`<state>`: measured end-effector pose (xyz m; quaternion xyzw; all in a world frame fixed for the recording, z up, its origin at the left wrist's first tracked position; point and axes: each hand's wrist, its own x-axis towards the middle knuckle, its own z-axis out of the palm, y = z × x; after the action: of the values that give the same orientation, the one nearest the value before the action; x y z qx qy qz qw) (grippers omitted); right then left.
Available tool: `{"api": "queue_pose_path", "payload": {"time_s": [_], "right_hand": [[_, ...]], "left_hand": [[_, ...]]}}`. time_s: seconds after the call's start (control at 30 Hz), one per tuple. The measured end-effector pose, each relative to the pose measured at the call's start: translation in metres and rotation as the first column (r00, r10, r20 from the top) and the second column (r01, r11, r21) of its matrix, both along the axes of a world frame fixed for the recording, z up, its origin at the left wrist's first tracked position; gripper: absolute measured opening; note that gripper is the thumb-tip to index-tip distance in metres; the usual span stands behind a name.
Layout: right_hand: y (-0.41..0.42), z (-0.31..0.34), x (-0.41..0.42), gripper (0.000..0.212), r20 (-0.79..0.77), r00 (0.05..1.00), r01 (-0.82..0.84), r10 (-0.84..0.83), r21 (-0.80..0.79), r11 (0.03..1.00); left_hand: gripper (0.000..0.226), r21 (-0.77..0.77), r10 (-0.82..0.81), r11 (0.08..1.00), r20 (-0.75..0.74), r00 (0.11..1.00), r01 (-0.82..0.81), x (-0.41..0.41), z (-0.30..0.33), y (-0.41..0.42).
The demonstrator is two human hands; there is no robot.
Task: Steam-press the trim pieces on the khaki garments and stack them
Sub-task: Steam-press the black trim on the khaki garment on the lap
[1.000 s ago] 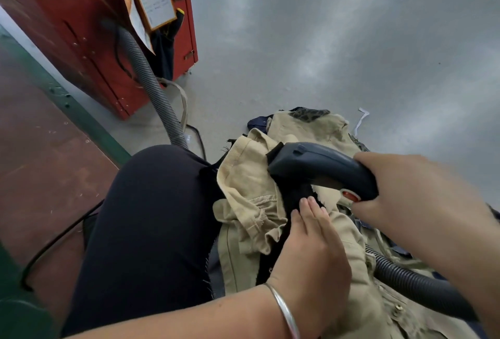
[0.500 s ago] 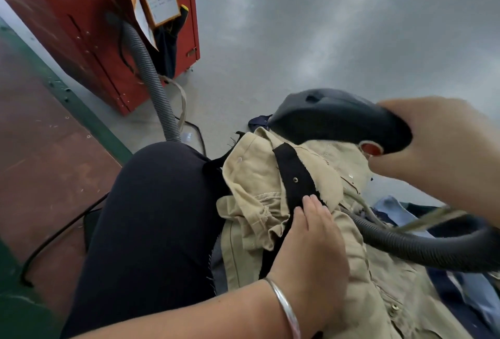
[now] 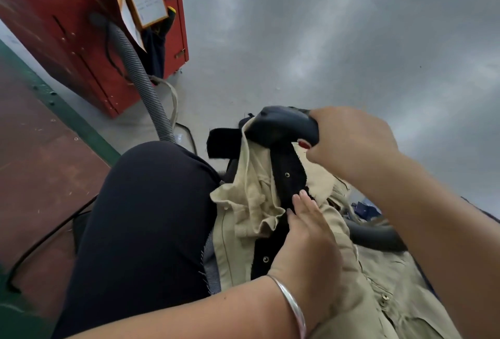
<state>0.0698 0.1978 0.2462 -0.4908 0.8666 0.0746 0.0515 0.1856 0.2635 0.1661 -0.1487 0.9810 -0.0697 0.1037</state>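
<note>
Black trim strip (image 3: 290, 179) lies along the khaki garment (image 3: 243, 203) draped beside the person's knee (image 3: 151, 203), its long axis running from near the body out toward the floor. At the strip's far end the right hand (image 3: 351, 143) grips the steamer head (image 3: 284, 127), pressing there. At its near stretch the left hand (image 3: 311, 238) lies flat, fingers straight. Pressing looks underway; no finished stack shows.
</note>
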Motion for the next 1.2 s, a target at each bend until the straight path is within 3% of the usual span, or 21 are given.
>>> {"api": "queue_pose_path", "payload": {"time_s": [0.23,0.33,0.4,0.5,0.57,0.6,0.67,0.77,0.9,1.1,1.2], "right_hand": [[0.011,0.013,-0.045,0.019,0.063,0.988,0.155,-0.143,-0.258,0.954],[0.017,0.041,-0.061,0.016,0.206,0.959,0.246,-0.192,-0.282,0.927],[0.028,0.055,-0.06,0.014,0.253,0.951,0.242,-0.177,-0.254,0.937],[0.055,0.054,-0.04,0.028,0.148,0.985,0.113,-0.086,-0.183,0.977],[0.074,0.048,-0.024,0.029,0.1,0.995,0.02,-0.01,-0.097,0.995],[0.081,0.043,-0.017,0.029,0.094,0.996,-0.01,0.014,-0.045,0.999],[0.088,0.032,-0.005,0.03,0.073,0.997,-0.025,0.021,0.058,0.998],[0.08,0.017,0.007,0.027,-0.036,0.999,-0.024,0.029,0.131,0.991],[0.048,-0.001,0.001,0.016,-0.007,1.0,0.001,-0.001,-0.016,1.0],[0.026,-0.012,-0.038,0.013,0.161,0.976,0.172,-0.146,-0.161,0.972],[0.052,-0.002,-0.057,0.019,0.235,0.947,0.274,-0.22,-0.232,0.933]], "left_hand": [[0.068,0.011,0.218,0.976,-0.046,0.975,-0.218,0.01,-0.008,0.004],[0.059,-0.02,0.215,0.976,-0.093,0.972,-0.218,0.011,-0.008,0.009],[0.058,0.032,0.204,0.979,-0.084,0.975,-0.202,0.009,0.0,0.002],[0.064,-0.025,0.153,0.988,-0.009,0.988,-0.153,0.004,0.004,0.0],[0.056,0.054,0.092,0.994,-0.01,0.996,-0.091,0.006,0.004,0.0],[0.054,0.043,0.114,0.993,-0.041,0.993,-0.113,0.006,-0.005,0.004],[0.056,0.059,0.197,0.978,0.039,0.98,-0.199,0.009,-0.005,0.008],[0.07,-0.008,0.222,0.975,-0.102,0.97,-0.224,0.01,-0.01,0.013],[0.073,0.028,0.271,0.962,-0.029,0.962,-0.27,0.01,-0.005,0.01],[0.084,0.052,0.266,0.963,-0.076,0.961,-0.263,0.014,-0.001,0.001],[0.061,0.109,0.209,0.973,-0.039,0.977,-0.203,0.017,0.006,-0.006]]}}
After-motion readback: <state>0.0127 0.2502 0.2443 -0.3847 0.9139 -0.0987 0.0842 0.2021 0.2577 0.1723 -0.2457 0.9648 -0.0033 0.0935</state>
